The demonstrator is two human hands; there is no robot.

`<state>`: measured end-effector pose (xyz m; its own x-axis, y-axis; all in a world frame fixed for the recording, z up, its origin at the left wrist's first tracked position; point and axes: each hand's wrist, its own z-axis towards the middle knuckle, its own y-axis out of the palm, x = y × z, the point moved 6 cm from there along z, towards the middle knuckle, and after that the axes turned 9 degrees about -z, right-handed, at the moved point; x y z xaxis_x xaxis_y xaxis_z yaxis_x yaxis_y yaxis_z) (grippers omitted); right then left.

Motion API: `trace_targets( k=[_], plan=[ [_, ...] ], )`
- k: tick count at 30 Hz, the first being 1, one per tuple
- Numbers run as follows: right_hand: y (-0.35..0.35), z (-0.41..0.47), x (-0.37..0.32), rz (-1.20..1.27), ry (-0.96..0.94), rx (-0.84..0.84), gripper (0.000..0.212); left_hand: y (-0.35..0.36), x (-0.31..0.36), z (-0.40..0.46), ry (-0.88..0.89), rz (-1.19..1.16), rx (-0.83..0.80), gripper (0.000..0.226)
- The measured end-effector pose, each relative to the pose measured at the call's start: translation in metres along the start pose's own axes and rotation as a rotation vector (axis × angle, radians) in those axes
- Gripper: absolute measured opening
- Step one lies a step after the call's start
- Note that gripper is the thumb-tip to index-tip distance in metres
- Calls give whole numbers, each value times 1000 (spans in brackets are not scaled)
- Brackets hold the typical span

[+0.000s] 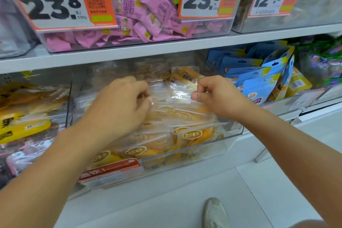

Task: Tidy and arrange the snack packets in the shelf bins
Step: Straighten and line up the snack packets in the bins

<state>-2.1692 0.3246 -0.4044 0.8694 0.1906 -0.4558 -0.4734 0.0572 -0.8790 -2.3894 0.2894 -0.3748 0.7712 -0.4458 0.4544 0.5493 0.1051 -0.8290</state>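
— Clear plastic everywhere on this lower shelf. Which bin are the hands in?

— The middle one, the clear bin [235,131], full of transparent snack packets [187,135] with yellow-orange pieces inside and an oval brand label on each.

— What is the left hand doing?

— The left hand [118,109] reaches in from the near left, fingers curled down onto the packet tops toward the far side of the bin. It looks to pinch a clear edge, though the fingertips are hidden.

— And the right?

— The right hand [216,94] pinches the top edge of a clear packet between thumb and curled fingers, just right of the left hand; the two are close but apart.

— Neighbours?

— Blue pouches [259,87] stand in the bin to the right; yellow packs [24,126] lie in the bin to the left. Above, pink packets [140,5] fill an upper bin behind orange price tags [55,0] reading 23.8. A grey shoe [215,213] shows on the white floor below.
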Motion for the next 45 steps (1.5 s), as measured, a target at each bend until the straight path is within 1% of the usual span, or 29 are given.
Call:
trace_targets(
  k=[1,2,4,5,6,8,9,10,11,14,15,17,18,19,20,22,25,28,30,32,36,38,41,42,43,44,45],
  plan=[
    [2,2,0,-16,2,-15,28,2,7,-1,42,-24,-6,15],
    [2,2,0,-33,-1,-26,27,6,11,-2,59,-58,-36,22],
    [-2,-6,-5,-56,-37,17,22,12,18,-4,52,-81,-127,32],
    [-5,-11,-8,-37,-70,31,23,15,20,-6,54,-60,-161,39],
    [-7,-17,-11,12,-105,5,31,17,18,-7,60,-23,-181,47],
    [-9,-30,-17,112,-185,-173,48,19,11,-10,44,53,-229,69],
    [-9,-38,-21,94,-224,-267,58,20,6,-12,28,69,-248,78],
    [-9,-43,-24,22,-256,-325,66,20,2,-13,20,72,-256,81],
    [-9,-46,-25,-73,-276,-329,68,20,1,-15,20,78,-249,81],
    [-11,-45,-34,-328,-237,-235,59,17,2,-16,20,184,-213,85],
    [-9,-45,-38,-408,-203,-233,63,16,4,-17,11,240,-214,90],
    [-3,-44,-42,-588,-86,-245,82,14,10,-20,-7,362,-219,95],
    [1,-45,-43,-652,-9,-245,91,15,11,-22,-9,416,-216,93],
    [4,-46,-45,-676,61,-241,95,16,12,-24,-13,453,-215,88],
    [7,-48,-48,-678,103,-230,93,18,11,-25,-20,469,-222,81],
    [6,-48,-50,-665,127,-209,78,22,11,-27,-35,461,-233,69],
    [-7,-45,-34,-604,131,-227,61,23,11,-25,-47,458,-233,64],
    [-7,-42,-17,-381,52,-265,44,21,13,-22,-20,428,-200,71],
    [2,-40,-14,-298,-26,-286,43,25,15,-22,0,365,-216,74],
    [8,-36,-14,-280,-108,-239,37,30,18,-21,15,349,-241,71],
    [-1,-36,-21,-305,-239,-158,15,34,19,-22,48,367,-218,67],
    [-10,-35,-21,-372,-261,-170,16,33,19,-24,45,336,-218,68],
    [-24,-34,-25,-472,-272,-204,37,29,19,-23,27,294,-197,65],
    [-25,-32,-26,-495,-258,-221,33,29,19,-21,33,291,-180,62],
    [-23,-31,-27,-530,-253,-240,25,29,20,-21,55,286,-162,58],
    [-19,-29,-29,-580,-246,-256,20,30,23,-21,98,281,-149,53],
    [-14,-28,-30,-631,-237,-267,24,32,26,-22,152,272,-138,47]
  ],
)
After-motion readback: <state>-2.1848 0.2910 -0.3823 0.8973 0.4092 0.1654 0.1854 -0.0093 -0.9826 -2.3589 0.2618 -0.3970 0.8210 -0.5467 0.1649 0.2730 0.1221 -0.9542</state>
